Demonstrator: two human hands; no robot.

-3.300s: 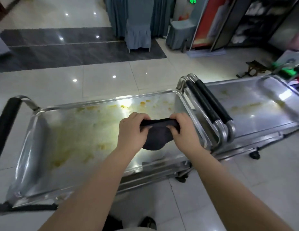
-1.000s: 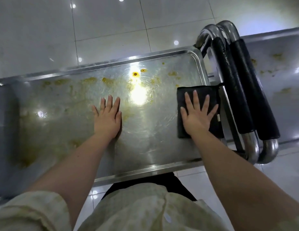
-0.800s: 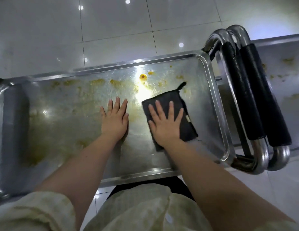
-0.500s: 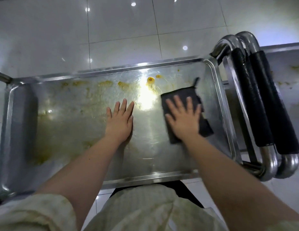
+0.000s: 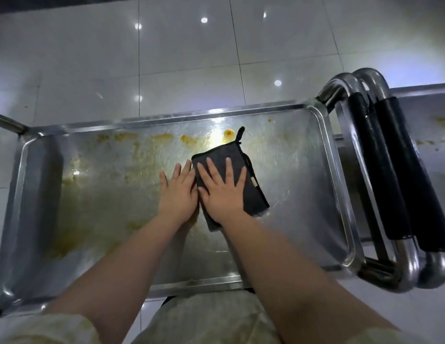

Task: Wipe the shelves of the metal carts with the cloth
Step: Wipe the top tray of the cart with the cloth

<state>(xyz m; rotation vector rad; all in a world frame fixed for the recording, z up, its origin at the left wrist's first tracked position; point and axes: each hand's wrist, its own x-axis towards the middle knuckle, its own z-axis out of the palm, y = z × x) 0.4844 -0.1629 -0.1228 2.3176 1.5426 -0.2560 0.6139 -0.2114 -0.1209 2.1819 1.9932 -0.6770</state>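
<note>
A folded dark cloth (image 5: 251, 192) lies flat on the top shelf of the near metal cart (image 5: 298, 170), about mid-shelf. My right hand (image 5: 221, 192) presses on it with straight, spread fingers. My left hand (image 5: 178, 192) rests flat on the bare metal right beside it, the two hands touching. Yellow-brown smears (image 5: 132, 155) cover the shelf's left half and back edge. A yellow blob (image 5: 228, 132) sits just beyond the cloth's loop. The shelf's right part looks shiny.
Two black-padded tubular handles (image 5: 390, 175) stand side by side at the right. Behind them lies the second cart's shelf (image 5: 437, 145), also stained. Another handle end (image 5: 7, 122) shows at the far left. Glossy tiled floor (image 5: 191, 58) lies beyond.
My right hand has slid the cloth left from the shelf's right end until it meets my left hand. The left hand has stayed flat in place. The camera has shifted slightly.
</note>
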